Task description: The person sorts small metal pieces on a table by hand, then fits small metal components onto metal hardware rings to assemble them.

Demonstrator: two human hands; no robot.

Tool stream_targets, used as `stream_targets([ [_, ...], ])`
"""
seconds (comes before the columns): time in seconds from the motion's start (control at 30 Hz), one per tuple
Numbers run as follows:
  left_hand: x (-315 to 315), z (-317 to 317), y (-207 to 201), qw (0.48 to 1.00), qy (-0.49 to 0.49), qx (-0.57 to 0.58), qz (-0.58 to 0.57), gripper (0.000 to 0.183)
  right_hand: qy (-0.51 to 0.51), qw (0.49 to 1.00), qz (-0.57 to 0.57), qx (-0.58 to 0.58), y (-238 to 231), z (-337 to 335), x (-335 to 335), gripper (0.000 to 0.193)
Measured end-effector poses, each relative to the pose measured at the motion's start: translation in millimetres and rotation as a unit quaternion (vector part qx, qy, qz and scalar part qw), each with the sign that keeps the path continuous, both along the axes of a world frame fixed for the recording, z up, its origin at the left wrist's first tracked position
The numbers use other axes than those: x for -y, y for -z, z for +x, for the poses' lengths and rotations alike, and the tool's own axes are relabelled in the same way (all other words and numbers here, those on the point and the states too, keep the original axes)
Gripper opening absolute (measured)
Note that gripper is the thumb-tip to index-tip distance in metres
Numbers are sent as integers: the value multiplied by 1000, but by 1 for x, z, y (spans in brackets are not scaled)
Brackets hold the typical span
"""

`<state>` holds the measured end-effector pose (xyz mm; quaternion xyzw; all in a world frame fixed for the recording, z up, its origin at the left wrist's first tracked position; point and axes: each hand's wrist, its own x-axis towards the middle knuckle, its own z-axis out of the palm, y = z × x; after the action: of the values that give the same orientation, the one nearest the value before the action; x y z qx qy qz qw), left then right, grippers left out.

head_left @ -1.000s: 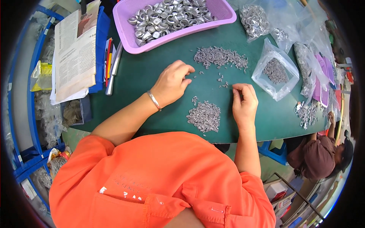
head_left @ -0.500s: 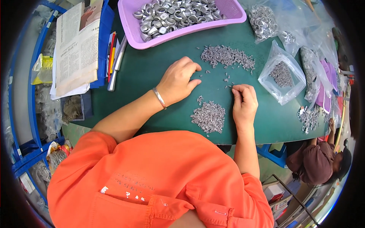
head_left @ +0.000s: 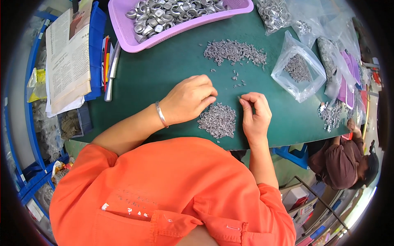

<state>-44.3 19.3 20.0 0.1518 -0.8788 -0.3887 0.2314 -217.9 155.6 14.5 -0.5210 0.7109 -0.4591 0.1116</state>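
Observation:
My left hand (head_left: 189, 99) is at the left edge of the near pile of tiny grey metal pieces (head_left: 218, 121). Its fingers are curled, thumb close to the forefinger; anything between them is too small to make out. To the right of that pile, my right hand (head_left: 257, 117) pinches a small grey metal piece between thumb and forefinger. A second, wider pile of similar pieces (head_left: 234, 52) lies farther away. A few strays (head_left: 235, 77) are scattered between the two piles.
A lilac basket (head_left: 197, 21) of chunky silver rings stands at the back. Right of the piles lie an open plastic bag (head_left: 279, 74) of grey pieces and a bunch of silver parts (head_left: 331, 115). Newspaper (head_left: 69, 61) and a tapered metal rod (head_left: 112, 74) are left. Another person (head_left: 344, 164) sits far right.
My left hand has come nearer to the near pile, its thumb and forefinger closer together. My right hand now shows a small piece at its fingertips. The whole view has shifted slightly.

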Motion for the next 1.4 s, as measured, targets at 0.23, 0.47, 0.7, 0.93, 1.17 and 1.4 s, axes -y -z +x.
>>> stream_targets([
  [0.23, 0, -46, 13, 996, -10, -50, -73, 18, 14, 1000, 12, -5, 5, -3, -4, 12],
  [0.47, 1, -48, 21, 996, -12, -16, -88, 10, 57, 998, 24, -34, -1, -10, -17, 11],
  [0.7, -4, -26, 2, 999, 35, -19, -19, 6, 34, 991, 25, -130, 8, -8, -13, 12],
  [0.93, -2, -30, 4, 999, 20, 17, -22, 7, -33, 998, -29, -50, 2, -1, -20, 12],
  [1.17, -3, -68, 20, 991, -50, 2, -121, 7, -21, 994, -1, -104, 8, -6, -8, 15],
  [1.4, -10, -39, 0, 998, 33, 19, -59, 5, 16, 987, -26, -156, 9, -21, 14, 13],
])
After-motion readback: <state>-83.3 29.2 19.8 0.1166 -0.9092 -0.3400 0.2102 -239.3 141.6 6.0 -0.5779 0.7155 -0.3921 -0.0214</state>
